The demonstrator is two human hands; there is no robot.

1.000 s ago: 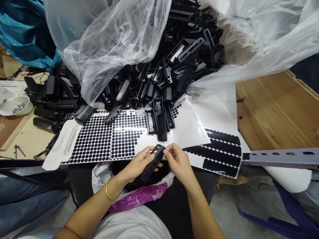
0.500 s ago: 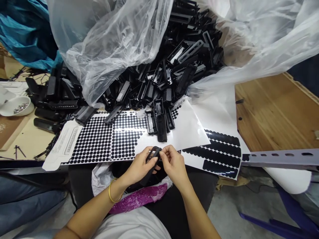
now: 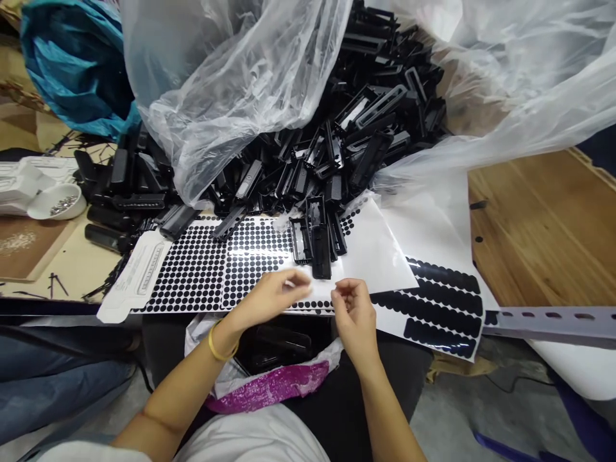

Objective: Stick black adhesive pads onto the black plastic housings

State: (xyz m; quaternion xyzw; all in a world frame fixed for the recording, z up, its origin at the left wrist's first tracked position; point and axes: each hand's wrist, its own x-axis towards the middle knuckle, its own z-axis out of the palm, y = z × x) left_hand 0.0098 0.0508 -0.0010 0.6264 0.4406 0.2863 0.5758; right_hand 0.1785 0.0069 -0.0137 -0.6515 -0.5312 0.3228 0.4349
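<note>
My left hand (image 3: 280, 294) is slightly blurred above the sticker sheet, thumb and fingers apart and nothing visible between them. To its right, my right hand (image 3: 355, 316) hovers by the sheet's front edge. Its fingers are loosely curled, the thumb tip close to the index finger, and I see nothing held. Just beyond both hands a few black plastic casings (image 3: 321, 253) lie stacked on the white sheet, some with their hollow side up. Below the hands, an open bag (image 3: 301, 385) with a magenta band rests on my lap, with black plastic pieces (image 3: 282, 340) inside.
A large heap of black casings (image 3: 332, 154) spills from clear plastic bags (image 3: 231, 77). Sheets of round black stickers (image 3: 187, 269) cover the front of the table. At left are a white bowl (image 3: 60, 202) of small metal parts and a printed card (image 3: 137, 276).
The black piece held in both hands is out of them. My left hand has opened and drawn left and up; my right hand has moved apart to the right. The view has shifted slightly.
</note>
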